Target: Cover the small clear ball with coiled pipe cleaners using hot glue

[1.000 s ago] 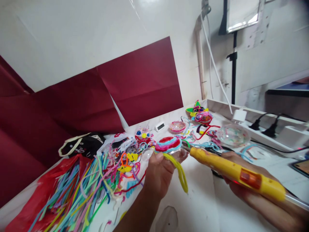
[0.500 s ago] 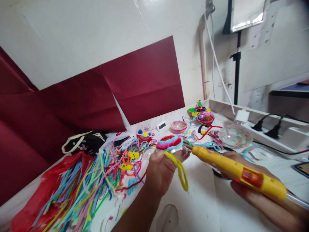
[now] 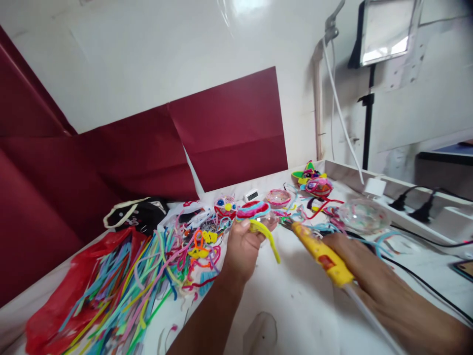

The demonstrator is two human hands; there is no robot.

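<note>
In my left hand (image 3: 240,254) is a clear plastic shell (image 3: 263,220) with red, blue and pink fuzzy pipe cleaners (image 3: 253,210) laid over it. A bent yellow pipe cleaner (image 3: 272,242) hangs from the same hand, under the thumb, its free end pointing down. My right hand (image 3: 354,268) is closed round a yellow hot glue gun (image 3: 320,251). A translucent glue stick (image 3: 369,315) sticks out of its back. The nozzle points at the shell from the right, a small gap away. My right fingers are partly hidden behind the gun.
Loose pipe cleaners (image 3: 148,281) spill from a red bag (image 3: 61,301) at left. Behind lie a decorated ball (image 3: 224,207), a small timer (image 3: 251,195) and a pink-rimmed bowl (image 3: 278,197). Right are a clear bowl (image 3: 364,216), black cables (image 3: 424,276) and a phone (image 3: 463,268).
The glue gun's back end has swung down and left, and its nozzle stands farther from the shell. The yellow pipe cleaner loop now looks narrower. The view has shifted slightly.
</note>
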